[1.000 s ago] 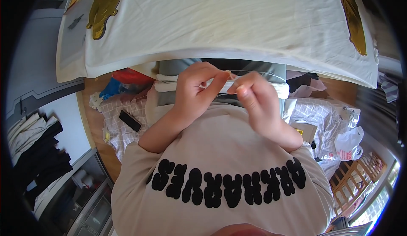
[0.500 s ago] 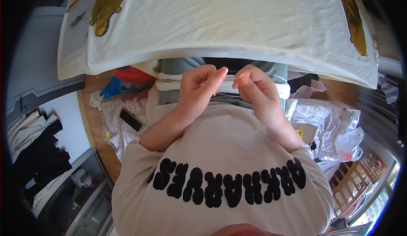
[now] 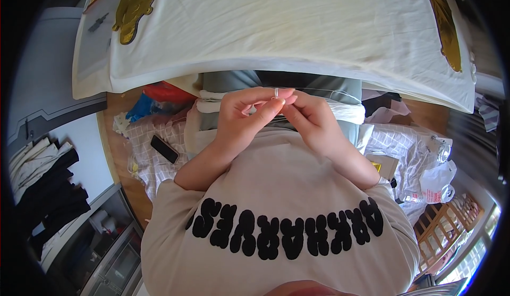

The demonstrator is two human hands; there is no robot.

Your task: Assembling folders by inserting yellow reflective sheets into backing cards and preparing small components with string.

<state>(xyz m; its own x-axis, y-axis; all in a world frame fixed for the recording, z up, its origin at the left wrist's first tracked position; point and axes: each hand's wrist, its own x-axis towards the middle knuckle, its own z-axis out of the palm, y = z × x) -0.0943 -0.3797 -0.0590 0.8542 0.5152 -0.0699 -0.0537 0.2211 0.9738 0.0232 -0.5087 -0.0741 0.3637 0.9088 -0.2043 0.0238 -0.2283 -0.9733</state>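
Above my lap, my left hand (image 3: 245, 111) and my right hand (image 3: 309, 111) meet, thumbs and index fingers pinched together. A thin white thread (image 3: 330, 89) trails from the fingertips and curves away to the right. Its end is too small to make out between the fingers. A small pale band (image 3: 276, 93) shows at my left index finger; I cannot tell whether it is a ring or a loop of thread. Beneath my hands, a bundle of white strands (image 3: 348, 113) lies across my lap over grey-green trousers (image 3: 228, 80).
A table with a cream cloth (image 3: 276, 30) stands ahead, with shiny gold pieces (image 3: 129, 22) at its sides. To my left a black phone (image 3: 164, 149) lies on checked fabric (image 3: 146, 160). On the right are a white plastic bag (image 3: 438, 182) and a wooden rack (image 3: 443, 229).
My hands were slightly apart and have come together, fingertips touching. The left fingers have opened out from a tighter curl. The thread now shows as a longer line to the right.
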